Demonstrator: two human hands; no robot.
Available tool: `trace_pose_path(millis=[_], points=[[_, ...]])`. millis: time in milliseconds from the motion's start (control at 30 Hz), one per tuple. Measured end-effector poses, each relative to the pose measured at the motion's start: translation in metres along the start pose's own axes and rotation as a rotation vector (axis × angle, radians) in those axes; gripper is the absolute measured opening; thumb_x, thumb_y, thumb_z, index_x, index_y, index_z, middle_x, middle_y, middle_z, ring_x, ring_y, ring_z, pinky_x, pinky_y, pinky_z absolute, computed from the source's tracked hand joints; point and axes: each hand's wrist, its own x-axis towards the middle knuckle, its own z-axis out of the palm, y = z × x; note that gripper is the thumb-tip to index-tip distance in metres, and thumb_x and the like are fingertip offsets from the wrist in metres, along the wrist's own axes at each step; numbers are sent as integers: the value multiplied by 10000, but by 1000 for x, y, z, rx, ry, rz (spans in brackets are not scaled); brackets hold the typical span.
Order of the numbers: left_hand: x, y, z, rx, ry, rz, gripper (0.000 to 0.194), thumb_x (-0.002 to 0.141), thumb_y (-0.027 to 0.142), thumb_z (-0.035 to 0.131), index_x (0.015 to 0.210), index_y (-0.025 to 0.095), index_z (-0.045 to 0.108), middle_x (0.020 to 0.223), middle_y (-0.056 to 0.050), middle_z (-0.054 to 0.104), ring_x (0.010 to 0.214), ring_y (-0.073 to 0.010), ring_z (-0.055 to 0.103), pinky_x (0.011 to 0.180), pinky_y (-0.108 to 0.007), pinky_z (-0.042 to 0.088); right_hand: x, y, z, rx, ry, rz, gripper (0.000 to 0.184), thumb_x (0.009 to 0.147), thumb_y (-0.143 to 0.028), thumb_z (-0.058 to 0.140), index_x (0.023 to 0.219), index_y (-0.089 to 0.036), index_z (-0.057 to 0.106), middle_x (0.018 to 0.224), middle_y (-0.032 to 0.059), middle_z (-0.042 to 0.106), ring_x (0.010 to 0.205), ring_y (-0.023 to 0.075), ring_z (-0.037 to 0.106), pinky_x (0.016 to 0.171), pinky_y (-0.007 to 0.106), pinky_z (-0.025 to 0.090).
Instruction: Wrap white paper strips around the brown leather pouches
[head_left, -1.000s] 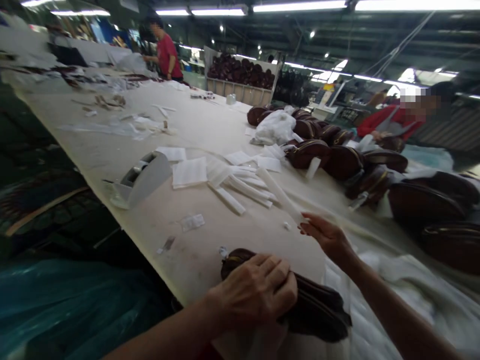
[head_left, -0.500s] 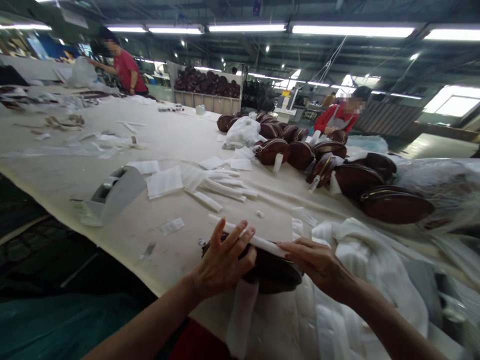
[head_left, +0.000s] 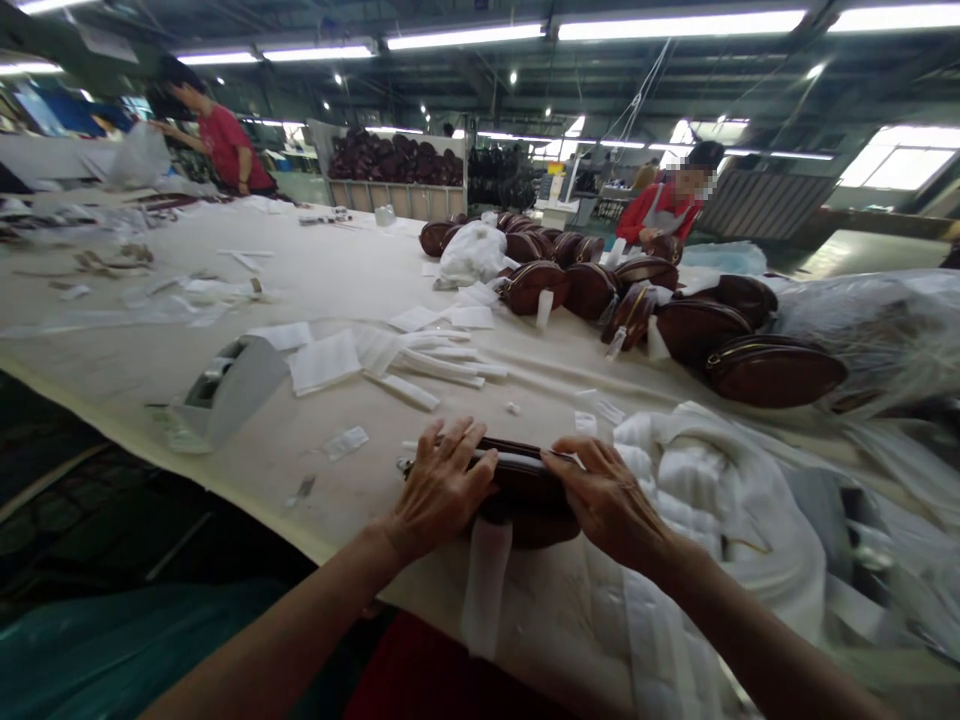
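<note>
A dark brown zip bag [head_left: 529, 525] lies on the table right in front of me, between my two hands. My left hand [head_left: 442, 490] grips its left end, fingers over the upper edge and thumb on the near side. At the right end, my right hand [head_left: 609, 495] pinches the upper edge. A thin white foam strip [head_left: 525, 460] runs along the top edge between the hands; how deep it sits is hidden. From the near side of the bag hangs a translucent white strip [head_left: 487, 595].
Several white foam strips [head_left: 442, 362] and sheets [head_left: 325, 362] lie beyond my hands. A grey tape dispenser [head_left: 251, 385] stands left. Finished-looking brown bags [head_left: 776, 370] line the far right, near bunched white wrapping [head_left: 709, 470]. Two co-workers [head_left: 225, 145] work across the table.
The white strip lay across the top of the bag and has sunk down along its upper edge. My left fingers have come closer together, and my right hand has moved slightly up and left.
</note>
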Motion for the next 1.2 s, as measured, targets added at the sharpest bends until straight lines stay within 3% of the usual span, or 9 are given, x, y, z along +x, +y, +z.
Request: trace_pose_path(millis=[133,267,433,667,767,867,933,1067,1200], points=[[1,-6,0,-1,-53,24,195,886,268,516,1030,149,572,1141,-173,573,1020,-286,562,821,-435,474,8,-6,10,1,-22,11,391,940,-318,388,1267,-136,501,1208,158,546,1081,261,520,899,436,447],[2,-15,-2,-11,-85,25,202,913,237,453,1067,150,551,1094,-136,593,941,-250,587,785,-388,485,19,-9,25,-1,-101,23,404,958,-309,352,1298,-125,471,1133,146,601,984,252,566,851,416,467],[10,-27,2,-27,-247,115,322,910,263,448,1177,87,480,1137,-164,585,949,-271,586,776,-401,475,18,-10,27,-25,-104,63,441,960,-320,345,1309,-71,447,1115,164,602,951,252,554,840,415,458],[10,-33,20,-35,-175,121,441,951,412,296,1226,128,492,1022,-120,637,814,-250,621,695,-348,481,7,-16,33,63,26,194,430,952,-372,387,1298,-127,457,1172,115,587,1061,223,521,939,384,409],[7,-37,20,-59,-96,111,381,948,395,329,1187,163,514,959,-86,645,790,-238,624,677,-326,479,-8,-4,35,116,121,401,385,975,-295,310,1314,-152,424,1256,91,544,1164,164,476,1002,313,376],[5,-37,17,-98,-64,83,344,940,394,356,1165,193,523,921,-64,647,786,-227,623,689,-314,484,-28,19,37,-36,-39,752,339,951,-195,324,1239,-138,494,1227,104,556,1155,164,480,990,291,384],[5,-35,16,-114,-73,80,343,938,407,364,1139,191,539,894,-63,646,768,-220,622,684,-309,487,-39,33,41,-122,-156,842,301,917,-183,389,1161,-119,553,1185,138,570,1129,223,490,965,355,399],[5,-34,15,-156,-118,52,360,938,424,370,1103,172,567,861,-63,652,751,-207,626,678,-293,497,-49,35,62,-148,-248,793,306,879,-195,436,1135,-111,582,1223,191,542,1143,314,461,952,489,362],[8,-44,11,-325,-218,-146,460,908,533,346,1062,188,608,946,-68,673,841,-217,639,741,-292,504,-45,17,85,-143,-303,731,386,883,-159,393,1244,-104,521,1304,190,492,1179,305,433,973,462,341]])
